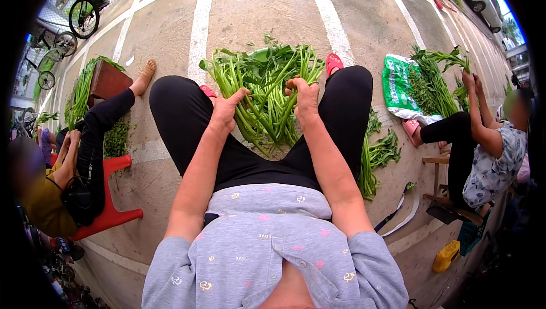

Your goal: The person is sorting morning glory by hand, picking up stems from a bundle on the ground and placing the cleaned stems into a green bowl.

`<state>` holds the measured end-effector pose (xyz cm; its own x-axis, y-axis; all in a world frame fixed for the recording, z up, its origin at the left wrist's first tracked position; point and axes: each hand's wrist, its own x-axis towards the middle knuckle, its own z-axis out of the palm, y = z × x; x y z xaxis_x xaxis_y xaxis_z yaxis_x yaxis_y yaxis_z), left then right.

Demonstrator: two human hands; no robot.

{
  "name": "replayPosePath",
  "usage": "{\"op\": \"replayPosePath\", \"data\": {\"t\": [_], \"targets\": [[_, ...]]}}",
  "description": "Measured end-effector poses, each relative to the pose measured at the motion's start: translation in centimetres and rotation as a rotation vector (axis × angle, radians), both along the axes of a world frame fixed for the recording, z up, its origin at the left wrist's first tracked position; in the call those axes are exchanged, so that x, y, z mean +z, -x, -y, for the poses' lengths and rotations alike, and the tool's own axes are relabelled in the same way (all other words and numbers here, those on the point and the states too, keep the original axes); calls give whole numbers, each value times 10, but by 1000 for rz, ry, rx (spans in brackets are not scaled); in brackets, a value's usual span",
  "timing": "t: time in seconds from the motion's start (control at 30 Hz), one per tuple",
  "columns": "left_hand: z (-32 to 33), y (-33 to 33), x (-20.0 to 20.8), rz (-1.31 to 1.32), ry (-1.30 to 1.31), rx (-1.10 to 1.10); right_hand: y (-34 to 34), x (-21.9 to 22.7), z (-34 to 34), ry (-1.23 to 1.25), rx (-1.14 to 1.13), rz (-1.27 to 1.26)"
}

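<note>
Between my knees lies a big heap of leafy green stalks, long and pale-stemmed like water spinach. A bit of a green basin shows through the leaves at its far side. My left hand is closed at the heap's left edge, its thumb lying over some stems. On the other side, my right hand has its fingers curled round stems at the right edge. Leaves and stems hide parts of the fingertips of both hands.
More loose greens lie on the concrete by my right leg, near a lanyard strap. At right, a person holds greens beside a green-and-white sack. Another person sits at left on a red plastic stool.
</note>
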<state>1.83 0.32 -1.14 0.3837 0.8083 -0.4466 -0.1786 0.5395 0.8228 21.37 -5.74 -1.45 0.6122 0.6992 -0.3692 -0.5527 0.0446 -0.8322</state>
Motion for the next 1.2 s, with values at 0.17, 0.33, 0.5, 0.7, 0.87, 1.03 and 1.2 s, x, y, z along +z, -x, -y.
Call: {"op": "replayPosePath", "data": {"t": [0.17, 0.33, 0.5, 0.7, 0.87, 1.03, 1.2], "targets": [[0, 1, 1, 64, 24, 13, 4, 22, 7, -17, 152, -46], [3, -1, 8, 149, 64, -4, 7, 1, 7, 187, 559, 108], [2, 1, 7, 177, 83, -110, 25, 14, 10, 2, 681, -160], [1, 2, 11, 195, 85, -73, 22, 14, 8, -78, 664, -19], [-11, 10, -11, 107, 62, 156, 12, 8, 2, 56, 346, 307], [-13, 15, -17, 62, 12, 232, -13, 9, -2, -56, -116, 116], [4, 0, 10, 100, 7, -76, 5, 10, 4, -17, 367, 104]]}}
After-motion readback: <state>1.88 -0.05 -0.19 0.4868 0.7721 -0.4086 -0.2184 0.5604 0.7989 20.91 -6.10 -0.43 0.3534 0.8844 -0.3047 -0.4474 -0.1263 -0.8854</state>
